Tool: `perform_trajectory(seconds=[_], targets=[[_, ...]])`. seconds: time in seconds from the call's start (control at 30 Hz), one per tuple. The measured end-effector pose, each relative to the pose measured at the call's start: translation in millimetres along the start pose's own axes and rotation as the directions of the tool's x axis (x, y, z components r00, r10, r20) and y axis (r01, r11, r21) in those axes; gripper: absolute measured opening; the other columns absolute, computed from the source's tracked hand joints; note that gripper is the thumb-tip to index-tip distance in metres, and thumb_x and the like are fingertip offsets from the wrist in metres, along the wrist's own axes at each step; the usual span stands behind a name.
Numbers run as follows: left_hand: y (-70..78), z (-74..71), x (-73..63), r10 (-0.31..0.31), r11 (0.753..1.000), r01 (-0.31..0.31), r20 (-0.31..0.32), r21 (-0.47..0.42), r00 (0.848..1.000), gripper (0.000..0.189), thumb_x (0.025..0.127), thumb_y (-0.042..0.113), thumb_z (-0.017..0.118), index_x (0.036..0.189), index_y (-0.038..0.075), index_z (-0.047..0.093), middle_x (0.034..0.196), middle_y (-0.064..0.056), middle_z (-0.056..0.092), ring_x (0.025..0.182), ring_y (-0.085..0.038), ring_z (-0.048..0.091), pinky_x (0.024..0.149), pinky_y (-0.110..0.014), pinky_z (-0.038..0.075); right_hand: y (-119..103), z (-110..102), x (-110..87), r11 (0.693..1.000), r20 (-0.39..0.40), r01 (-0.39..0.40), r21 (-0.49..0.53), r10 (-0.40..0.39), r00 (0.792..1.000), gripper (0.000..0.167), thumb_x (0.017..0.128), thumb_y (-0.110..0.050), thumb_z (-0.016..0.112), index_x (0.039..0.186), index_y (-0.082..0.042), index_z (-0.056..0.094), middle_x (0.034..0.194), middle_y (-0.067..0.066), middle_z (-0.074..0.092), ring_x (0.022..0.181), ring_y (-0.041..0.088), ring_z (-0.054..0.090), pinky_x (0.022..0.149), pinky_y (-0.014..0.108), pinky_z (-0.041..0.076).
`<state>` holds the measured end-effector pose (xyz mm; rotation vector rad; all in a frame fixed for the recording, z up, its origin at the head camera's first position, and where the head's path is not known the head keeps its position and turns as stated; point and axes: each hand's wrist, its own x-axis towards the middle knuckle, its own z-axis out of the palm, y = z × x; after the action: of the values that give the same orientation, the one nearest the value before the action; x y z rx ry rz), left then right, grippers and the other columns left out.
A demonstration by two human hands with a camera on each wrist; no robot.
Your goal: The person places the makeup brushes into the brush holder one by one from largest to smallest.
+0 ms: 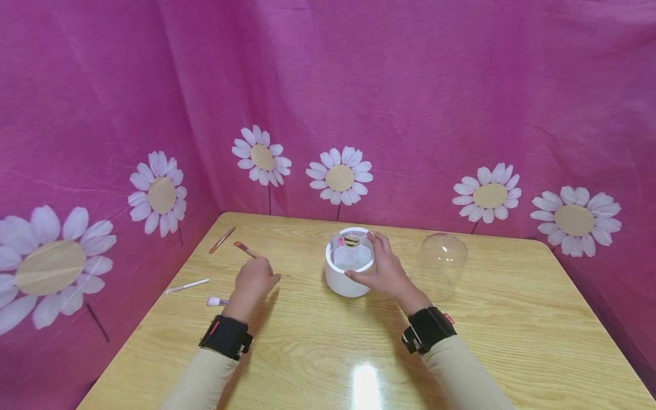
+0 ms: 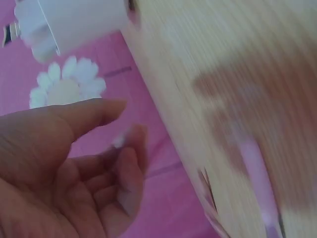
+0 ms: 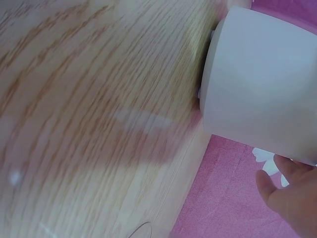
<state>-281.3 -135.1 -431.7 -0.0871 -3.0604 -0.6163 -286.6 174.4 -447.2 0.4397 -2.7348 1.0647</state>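
Observation:
My left hand (image 1: 254,279) hovers low over the table's left side, thumb and loosely bent fingers apart with nothing between them in the left wrist view. Just past its knuckles lies a makeup brush with brown bristles (image 1: 245,249), partly hidden by the hand. A makeup brush with pale bristles (image 1: 217,301) pokes out beside the wrist; a pink handle (image 2: 258,178) lies below the hand in the left wrist view. My right hand (image 1: 386,270) holds the rim of a round white brush holder (image 1: 348,283), thumb at the front, fingers at the right. Inside are clear dividers and a dark-and-gold item (image 1: 351,242).
A clear dome cover (image 1: 443,259) stands right of the holder, close to my right forearm. Two more brushes, one brown (image 1: 222,240) and one white (image 1: 187,286), lie near the table's left edge. Pink cloth with daisies (image 1: 338,177) borders the table (image 1: 512,319).

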Motion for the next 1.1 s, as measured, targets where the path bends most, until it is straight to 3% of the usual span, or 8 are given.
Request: perform_trajectory(seconds=[0.07, 0.13, 0.3, 0.53, 0.77, 0.87, 1.0, 1.1], targets=[[-13.3, -7.6, -3.5, -0.045, 0.998, 0.043, 0.046, 0.037, 0.998, 0.041, 0.093, 0.025, 0.072, 0.061, 0.007, 0.051, 0.066, -0.003, 0.048, 0.06, -0.018, 0.047, 0.053, -0.033, 0.043, 0, 0, -0.2, 1.0, -0.002, -0.006, 0.001, 0.006, 1.0, 0.108, 0.078, -0.043, 0.086, 0.158, -0.003, 0.024, 0.162, 0.017, 0.021, 0.131, 0.051, 0.046, 0.106, 0.062, 0.042], [-28.7, -15.9, -8.5, -0.082, 0.996, 0.078, 0.067, 0.051, 0.994, 0.036, 0.093, 0.025, 0.07, 0.066, 0.005, 0.055, 0.071, -0.007, 0.056, 0.065, -0.022, 0.055, 0.056, -0.037, 0.049, 0, 1, -0.4, 1.0, -0.002, -0.009, 0.004, 0.009, 1.0, 0.108, 0.078, -0.043, 0.086, 0.158, -0.003, 0.024, 0.162, 0.017, 0.021, 0.132, 0.052, 0.045, 0.106, 0.065, 0.041], [-63.4, -30.7, -23.2, -0.196, 0.98, 0.197, 0.138, 0.009, 0.971, 0.025, 0.087, 0.017, 0.069, 0.071, 0.002, 0.057, 0.064, -0.008, 0.057, 0.06, -0.023, 0.056, 0.05, -0.032, 0.042, 2, 4, -1.2, 1.0, 0.001, -0.014, -0.004, 0.014, 1.0, 0.108, 0.078, -0.045, 0.085, 0.158, -0.004, 0.024, 0.162, 0.017, 0.021, 0.137, 0.047, 0.042, 0.107, 0.069, 0.036], [-78.5, -24.7, -25.9, -0.249, 0.968, 0.248, 0.177, 0.026, 0.952, 0.016, 0.077, 0.007, 0.072, 0.076, -0.003, 0.059, 0.072, -0.013, 0.054, 0.065, -0.026, 0.054, 0.053, -0.032, 0.044, 4, 3, -2.1, 1.0, 0.001, -0.019, -0.002, 0.019, 1.0, 0.108, 0.079, -0.044, 0.085, 0.158, -0.004, 0.024, 0.162, 0.017, 0.021, 0.137, 0.045, 0.042, 0.107, 0.07, 0.035], [-73.4, -17.9, -15.4, -0.217, 0.975, 0.21, 0.128, 0.066, 0.968, 0.028, 0.078, 0.009, 0.077, 0.095, -0.009, 0.064, 0.093, -0.024, 0.064, 0.082, -0.033, 0.062, 0.066, -0.044, 0.055, 4, 3, -0.9, 1.0, 0.007, -0.023, 0.001, 0.023, 1.0, 0.108, 0.079, -0.045, 0.084, 0.159, -0.006, 0.022, 0.163, 0.015, 0.019, 0.137, 0.045, 0.042, 0.107, 0.068, 0.036], [-69.6, -14.9, -11.0, -0.198, 0.98, 0.192, 0.129, 0.061, 0.972, 0.027, 0.081, 0.01, 0.077, 0.095, -0.009, 0.064, 0.093, -0.023, 0.065, 0.083, -0.034, 0.064, 0.07, -0.047, 0.056, 4, 3, -0.8, 1.0, 0.005, -0.027, 0.001, 0.027, 1.0, 0.108, 0.079, -0.045, 0.085, 0.159, -0.007, 0.022, 0.163, 0.015, 0.019, 0.135, 0.047, 0.042, 0.106, 0.068, 0.038], [-66.6, -11.5, -6.4, -0.124, 0.992, 0.122, 0.085, 0.023, 0.989, 0.02, 0.084, 0.01, 0.074, 0.086, -0.007, 0.063, 0.085, -0.018, 0.065, 0.08, -0.033, 0.064, 0.073, -0.046, 0.055, 4, 3, -0.6, 1.0, 0.005, -0.024, 0.006, 0.024, 1.0, 0.108, 0.079, -0.044, 0.085, 0.159, -0.007, 0.022, 0.163, 0.015, 0.019, 0.134, 0.048, 0.043, 0.106, 0.067, 0.039], [-64.7, -9.0, -3.5, -0.05, 0.997, 0.052, 0.037, -0.064, 0.998, 0.02, 0.087, 0.008, 0.072, 0.092, -0.006, 0.059, 0.085, -0.017, 0.066, 0.081, -0.032, 0.064, 0.076, -0.045, 0.054, 3, 2, -1.0, 1.0, 0.004, -0.022, 0.012, 0.022, 1.0, 0.107, 0.079, -0.044, 0.085, 0.159, -0.006, 0.023, 0.163, 0.016, 0.019, 0.134, 0.049, 0.043, 0.106, 0.068, 0.039]])
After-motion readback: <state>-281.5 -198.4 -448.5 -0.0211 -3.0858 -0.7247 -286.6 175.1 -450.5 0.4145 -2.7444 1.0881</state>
